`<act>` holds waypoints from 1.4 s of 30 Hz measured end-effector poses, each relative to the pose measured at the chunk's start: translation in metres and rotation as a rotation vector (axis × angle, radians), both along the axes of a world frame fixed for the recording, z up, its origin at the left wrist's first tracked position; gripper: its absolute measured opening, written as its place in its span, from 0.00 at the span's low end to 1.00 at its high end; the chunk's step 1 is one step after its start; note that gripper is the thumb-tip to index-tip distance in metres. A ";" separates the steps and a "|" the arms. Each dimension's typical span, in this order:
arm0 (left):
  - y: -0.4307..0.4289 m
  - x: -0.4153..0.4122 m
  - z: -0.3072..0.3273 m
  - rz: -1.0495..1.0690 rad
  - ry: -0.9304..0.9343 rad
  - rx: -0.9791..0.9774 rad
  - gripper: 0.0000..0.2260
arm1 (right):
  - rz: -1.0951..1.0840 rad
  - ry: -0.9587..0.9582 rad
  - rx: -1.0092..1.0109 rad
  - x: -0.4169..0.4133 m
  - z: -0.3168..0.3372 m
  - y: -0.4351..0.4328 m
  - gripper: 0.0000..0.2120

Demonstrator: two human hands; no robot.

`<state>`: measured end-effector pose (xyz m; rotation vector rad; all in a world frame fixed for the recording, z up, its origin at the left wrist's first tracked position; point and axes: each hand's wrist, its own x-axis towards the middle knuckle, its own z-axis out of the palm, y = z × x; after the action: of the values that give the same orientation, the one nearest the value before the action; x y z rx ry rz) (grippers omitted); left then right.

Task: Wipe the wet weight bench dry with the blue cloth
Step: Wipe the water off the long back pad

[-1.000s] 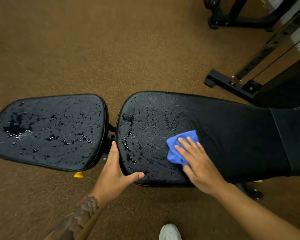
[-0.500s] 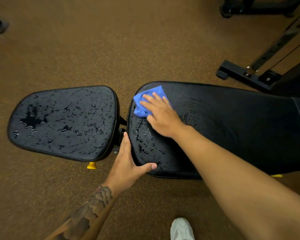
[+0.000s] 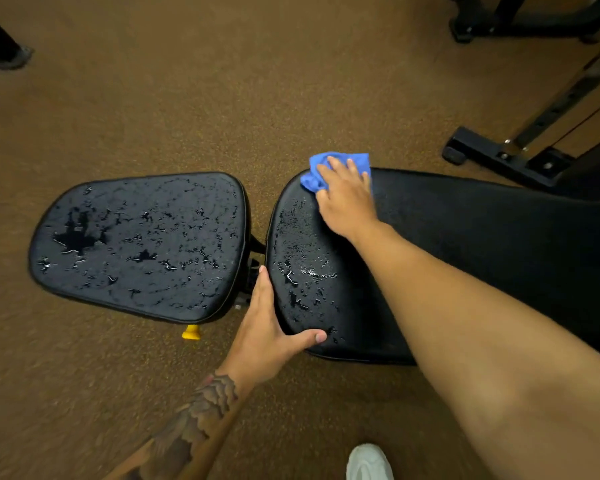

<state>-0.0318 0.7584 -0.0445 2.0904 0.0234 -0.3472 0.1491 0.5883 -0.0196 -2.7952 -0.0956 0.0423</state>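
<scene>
The black weight bench has two pads. Its seat pad [image 3: 139,244] on the left is covered in water beads and small puddles. The long back pad [image 3: 482,244] on the right is wet at its left end and looks matte further right. My right hand [image 3: 347,199] presses the crumpled blue cloth [image 3: 321,168] flat on the far left corner of the back pad. My left hand [image 3: 271,327] grips the near left edge of that pad, thumb on top, fingers in the gap between the pads.
Brown speckled gym flooring surrounds the bench. A black rack base [image 3: 506,157] with a holed upright stands at the far right, more black equipment legs [image 3: 520,22] top right and top left. A yellow knob [image 3: 191,332] shows under the seat pad. My white shoe [image 3: 369,462] is at the bottom.
My right hand has swept the cloth from the middle near part of the back pad up to its far left corner, then slightly right along the far edge. My left hand has stayed put.
</scene>
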 end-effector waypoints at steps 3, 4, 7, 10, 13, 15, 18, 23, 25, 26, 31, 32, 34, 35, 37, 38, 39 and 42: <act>0.000 0.001 -0.004 0.015 -0.005 -0.009 0.61 | 0.177 0.026 0.034 -0.015 0.001 0.032 0.22; -0.001 0.001 -0.005 0.020 -0.006 -0.010 0.61 | 0.246 0.033 0.059 -0.031 0.001 0.035 0.23; -0.003 -0.001 -0.004 0.023 0.006 -0.006 0.63 | 0.388 0.049 0.136 -0.103 0.004 0.016 0.25; -0.001 0.000 -0.005 0.015 0.002 -0.019 0.60 | 0.356 0.056 0.135 -0.157 0.003 -0.030 0.28; 0.000 0.002 -0.005 0.009 0.007 -0.025 0.60 | 0.237 0.072 0.123 -0.150 0.003 -0.061 0.28; -0.001 0.002 -0.004 0.005 -0.004 -0.031 0.59 | 0.140 0.059 0.095 -0.123 0.002 -0.060 0.27; 0.000 0.003 -0.005 0.003 -0.012 -0.015 0.60 | -0.016 0.046 0.058 -0.077 0.001 -0.034 0.24; 0.001 0.004 -0.006 -0.025 -0.011 0.027 0.61 | 0.150 0.051 0.056 -0.077 0.001 0.015 0.26; 0.001 0.003 -0.006 -0.040 -0.033 0.033 0.60 | 0.277 0.052 0.075 -0.111 0.002 0.012 0.27; 0.001 0.002 -0.006 -0.048 -0.041 0.043 0.59 | 0.315 0.054 0.074 -0.131 0.003 0.004 0.27; 0.002 0.003 -0.005 -0.043 -0.053 0.029 0.60 | 0.176 0.083 0.093 -0.198 0.001 -0.068 0.30; 0.002 0.003 -0.005 -0.047 -0.051 0.033 0.60 | 0.119 0.083 0.090 -0.196 0.001 -0.078 0.30; 0.002 0.003 -0.005 -0.052 -0.055 0.035 0.60 | 0.018 0.084 0.081 -0.176 0.000 -0.085 0.28; 0.002 0.002 -0.005 -0.055 -0.058 0.031 0.60 | -0.024 0.077 0.075 -0.161 0.000 -0.082 0.27; 0.003 0.003 -0.005 -0.061 -0.061 0.027 0.60 | -0.090 0.067 0.072 -0.129 0.000 -0.067 0.25; 0.004 0.003 -0.007 -0.065 -0.061 0.033 0.60 | -0.108 0.064 0.069 -0.115 0.001 -0.057 0.25; 0.005 0.003 -0.008 -0.069 -0.059 0.043 0.60 | -0.112 0.062 0.062 -0.103 0.001 -0.045 0.25; 0.006 0.004 -0.008 -0.073 -0.055 0.048 0.60 | 0.009 0.050 0.038 -0.092 0.003 -0.005 0.26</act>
<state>-0.0275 0.7642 -0.0525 2.1513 -0.0782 -0.3359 0.0568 0.5837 -0.0166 -2.7542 -0.0954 0.1113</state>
